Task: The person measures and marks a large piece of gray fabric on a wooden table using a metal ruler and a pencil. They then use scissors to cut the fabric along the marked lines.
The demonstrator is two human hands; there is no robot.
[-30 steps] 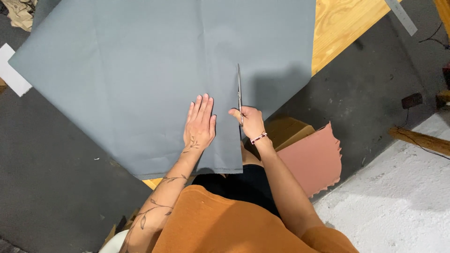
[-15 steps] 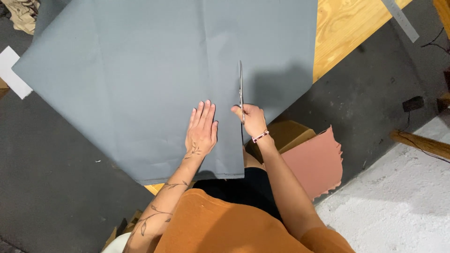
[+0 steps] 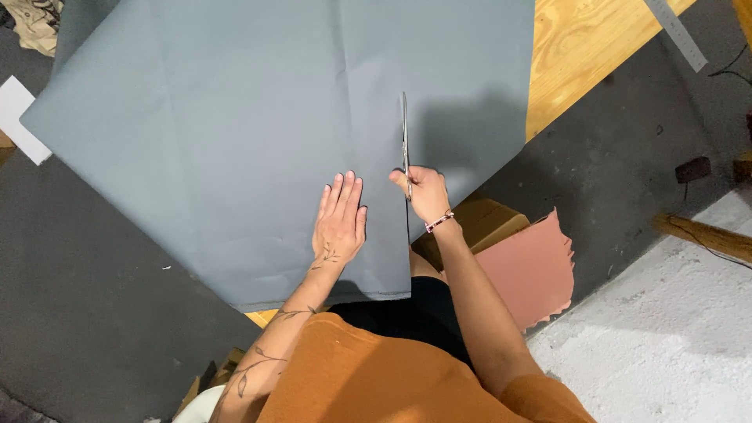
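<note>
Across the wooden table (image 3: 580, 47), from largest item down:

One sheet of grey fabric (image 3: 235, 117), spread flat, covering most of the tabletop and overhanging its near edge; faint fold creases run through it. A straight cut runs in from the near hem up to the scissors.

One wooden table, light plywood, bare only at the far right corner and in a small patch under the near hem.

One piece of pinkish-brown material (image 3: 529, 270) with a ragged edge, lying on the dark floor below the table, beside one brown cardboard box (image 3: 482, 223).

One metal ruler (image 3: 677, 35), at the table's far right edge.

One white paper sheet (image 3: 19, 117), at far left, partly tucked under the fabric.

One left hand (image 3: 341, 219), flat, palm down, fingers together and extended, pressing the fabric just left of the cut.

One right hand (image 3: 423, 192), closed around the handles of the scissors; a beaded bracelet sits on the wrist.

One pair of scissors (image 3: 405, 145), blades pointing away from the person, lying along the cut line in the fabric.
</note>
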